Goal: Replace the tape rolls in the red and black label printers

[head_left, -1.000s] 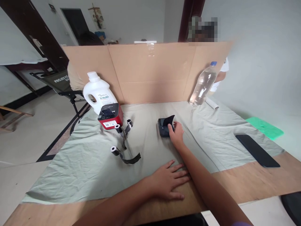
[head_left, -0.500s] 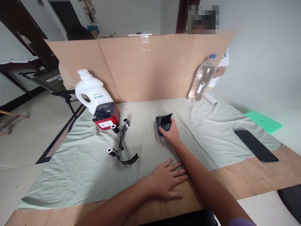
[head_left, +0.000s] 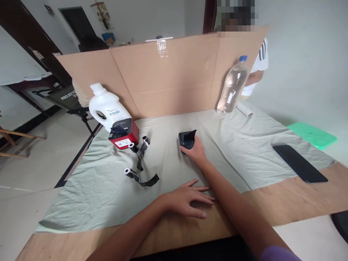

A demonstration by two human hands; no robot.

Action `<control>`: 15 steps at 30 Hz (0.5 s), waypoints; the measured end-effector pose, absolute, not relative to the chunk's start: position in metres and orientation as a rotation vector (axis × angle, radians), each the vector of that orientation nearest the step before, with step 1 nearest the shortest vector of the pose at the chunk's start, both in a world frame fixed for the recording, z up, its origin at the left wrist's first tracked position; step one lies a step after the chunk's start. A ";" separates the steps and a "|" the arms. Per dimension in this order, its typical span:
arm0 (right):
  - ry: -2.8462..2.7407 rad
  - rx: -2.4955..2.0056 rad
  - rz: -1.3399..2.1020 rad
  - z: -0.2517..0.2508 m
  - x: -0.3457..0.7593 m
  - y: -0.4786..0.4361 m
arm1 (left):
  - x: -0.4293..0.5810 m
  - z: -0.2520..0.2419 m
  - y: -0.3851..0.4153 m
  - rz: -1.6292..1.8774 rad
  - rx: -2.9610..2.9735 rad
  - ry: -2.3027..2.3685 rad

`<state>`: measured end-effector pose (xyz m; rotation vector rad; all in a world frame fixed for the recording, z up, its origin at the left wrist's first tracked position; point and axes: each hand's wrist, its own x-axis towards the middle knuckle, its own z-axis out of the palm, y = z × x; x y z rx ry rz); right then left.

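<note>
My right hand [head_left: 196, 149] grips a small black portable printer [head_left: 182, 137] on the pale cloth [head_left: 168, 163], thumb on its near side and fingers round its right side. A dark strip or flap [head_left: 190, 135] stands up from its top. Nearer to me, my left hand [head_left: 187, 200] holds nothing; its fingers are spread over the seam of cloth and wooden edge. Left of the printer lie several small paper rolls with black outer faces, among them a near roll [head_left: 128, 172] with its strip [head_left: 149, 181] unrolled to the right.
A red and black printer [head_left: 125, 136] stands in front of a white jug [head_left: 107, 107] at left. A cardboard screen [head_left: 171, 79] closes off the back, with a water bottle [head_left: 232, 87] at its right end. At right lies a black phone [head_left: 299, 163]. Behind the screen is a person [head_left: 261, 61].
My left hand has lifted slightly, its fingers rising and arching. My right hand still holds the printer in about the same place. The view has shifted a little.
</note>
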<state>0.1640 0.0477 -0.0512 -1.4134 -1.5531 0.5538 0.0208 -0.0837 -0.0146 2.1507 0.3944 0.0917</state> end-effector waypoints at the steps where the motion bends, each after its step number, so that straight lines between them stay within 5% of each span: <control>1: -1.555 -1.413 0.554 -0.051 0.164 0.048 | 0.020 -0.015 -0.082 0.099 2.094 0.400; 8: -1.554 -1.381 0.511 -0.060 0.165 0.054 | 0.025 0.007 -0.083 0.140 1.777 0.503; 15: -1.537 -1.368 0.502 -0.062 0.165 0.055 | 0.035 0.138 -0.112 0.037 1.798 0.130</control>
